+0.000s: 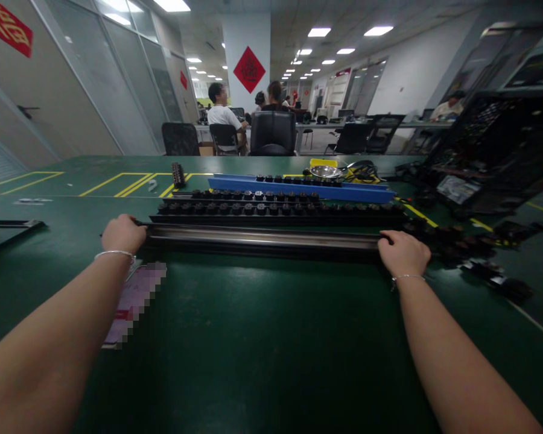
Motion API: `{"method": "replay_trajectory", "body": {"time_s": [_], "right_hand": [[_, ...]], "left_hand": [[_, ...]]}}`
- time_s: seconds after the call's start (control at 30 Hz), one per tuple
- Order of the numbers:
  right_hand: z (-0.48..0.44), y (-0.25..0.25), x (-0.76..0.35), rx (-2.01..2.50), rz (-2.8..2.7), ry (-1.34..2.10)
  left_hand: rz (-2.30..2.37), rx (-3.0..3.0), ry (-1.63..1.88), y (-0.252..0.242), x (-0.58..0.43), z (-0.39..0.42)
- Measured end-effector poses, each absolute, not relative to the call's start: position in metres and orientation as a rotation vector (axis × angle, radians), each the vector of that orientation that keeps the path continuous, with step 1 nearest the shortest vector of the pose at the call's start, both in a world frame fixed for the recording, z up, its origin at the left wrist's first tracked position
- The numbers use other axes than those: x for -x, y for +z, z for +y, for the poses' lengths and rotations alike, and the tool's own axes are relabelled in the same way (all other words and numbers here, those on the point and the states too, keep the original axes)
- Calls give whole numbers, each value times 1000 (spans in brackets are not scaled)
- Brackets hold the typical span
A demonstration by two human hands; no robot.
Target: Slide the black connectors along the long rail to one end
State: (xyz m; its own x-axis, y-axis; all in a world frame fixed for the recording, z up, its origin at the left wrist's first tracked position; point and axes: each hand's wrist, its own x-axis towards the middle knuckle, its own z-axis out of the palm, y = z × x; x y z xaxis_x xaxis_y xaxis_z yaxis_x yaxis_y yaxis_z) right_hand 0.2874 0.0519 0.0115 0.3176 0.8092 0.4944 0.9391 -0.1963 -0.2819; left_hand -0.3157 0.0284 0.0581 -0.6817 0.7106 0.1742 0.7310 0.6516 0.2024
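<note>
A long dark metal rail [262, 239] with a shiny upper face lies crosswise in front of me. My left hand [123, 235] is closed around its left end, and my right hand [405, 253] grips the right end, fingers curled over the far edge. Just beyond the rail are long black strips [253, 209] carrying rows of round black parts. Farther back sits a blue channel [298, 185] with more black parts along it. A pinkish, partly pixelated sheet [138, 301] lies beside my left forearm.
On the green table [262, 337], a metal bowl [326, 172] and yellow items stand at the back. Black parts [493, 277] are scattered to the right, near a dark rack [489, 138]. A small black roller stack [178, 175] stands back left. People sit at desks beyond.
</note>
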Motion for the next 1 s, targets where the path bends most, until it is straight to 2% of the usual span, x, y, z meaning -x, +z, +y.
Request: {"method": "replay_trajectory", "body": {"time_s": [0.53, 1.0], "right_hand": [[54, 5, -289, 1973, -1514, -362], [55, 3, -290, 1956, -1505, -394]], "left_hand": [[-2812, 1048, -708, 52, 311, 28], [-2767, 1049, -765, 48, 304, 30]]}}
